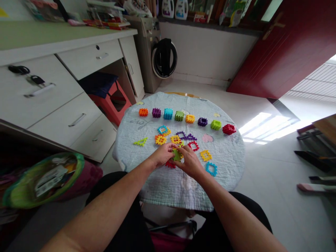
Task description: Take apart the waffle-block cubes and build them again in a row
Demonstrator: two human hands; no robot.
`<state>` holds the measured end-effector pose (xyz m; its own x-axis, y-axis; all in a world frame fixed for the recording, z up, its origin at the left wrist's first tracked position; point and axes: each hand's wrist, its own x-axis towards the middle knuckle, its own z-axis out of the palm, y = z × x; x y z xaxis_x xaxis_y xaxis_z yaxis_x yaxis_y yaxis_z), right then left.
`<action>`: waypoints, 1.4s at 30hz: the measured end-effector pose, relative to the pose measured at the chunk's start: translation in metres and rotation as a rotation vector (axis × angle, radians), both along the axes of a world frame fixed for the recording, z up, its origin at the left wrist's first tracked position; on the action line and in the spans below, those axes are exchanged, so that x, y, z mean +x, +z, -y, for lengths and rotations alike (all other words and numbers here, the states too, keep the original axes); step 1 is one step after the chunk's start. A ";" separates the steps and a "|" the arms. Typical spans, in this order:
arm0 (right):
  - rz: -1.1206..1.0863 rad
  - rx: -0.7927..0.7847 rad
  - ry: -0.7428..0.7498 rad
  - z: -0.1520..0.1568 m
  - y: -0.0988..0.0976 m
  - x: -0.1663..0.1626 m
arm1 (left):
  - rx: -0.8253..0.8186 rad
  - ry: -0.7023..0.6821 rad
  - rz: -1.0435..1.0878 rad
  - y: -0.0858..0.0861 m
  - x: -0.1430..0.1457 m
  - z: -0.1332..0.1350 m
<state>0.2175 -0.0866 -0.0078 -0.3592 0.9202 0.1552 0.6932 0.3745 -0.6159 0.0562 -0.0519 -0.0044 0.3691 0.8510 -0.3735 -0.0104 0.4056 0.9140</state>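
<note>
Green was the plastic piece [177, 155] which the person held, low above the middle of the round table [181, 93]. It lay between the two hands, just at the fingertips and not deep in the palms. The grip of the left hand [166, 154] was closed on its left side, and the grip of the right hand [190, 161] was closed on its right side, with the thumb at the nearer edge. The fingers covered part of it, so from my place I could not tell its whole shape.

Under the left hand, a red piece [170, 164] showed partly. Just beyond the fingers lay a yellow piece [175, 139], and near it, to the left, another yellow one with a window pattern. To the right of the right hand I saw a red window piece [193, 146], a yellow frame [205, 155] and a blue frame [211, 168]. A lime triangle [141, 141] lay apart, on the left. Farther away, eight coloured stacks stood in a curved row, from an orange stack [143, 112] to a red stack [229, 129], upon the pale cloth [162, 192].
</note>
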 end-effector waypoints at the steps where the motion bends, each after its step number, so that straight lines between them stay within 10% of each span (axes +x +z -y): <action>1: 0.001 0.008 -0.011 -0.002 0.000 -0.001 | 0.001 0.001 0.015 0.001 0.000 0.000; 9: 0.125 0.033 -0.051 -0.035 0.005 0.005 | 0.087 0.170 -0.070 0.007 -0.007 -0.014; 23: 0.432 0.075 -0.300 -0.238 0.018 0.008 | 0.174 0.538 -0.038 0.031 -0.041 -0.041; 42: 0.658 -0.039 -0.126 -0.263 0.017 0.001 | 0.167 0.527 0.010 0.035 -0.041 -0.040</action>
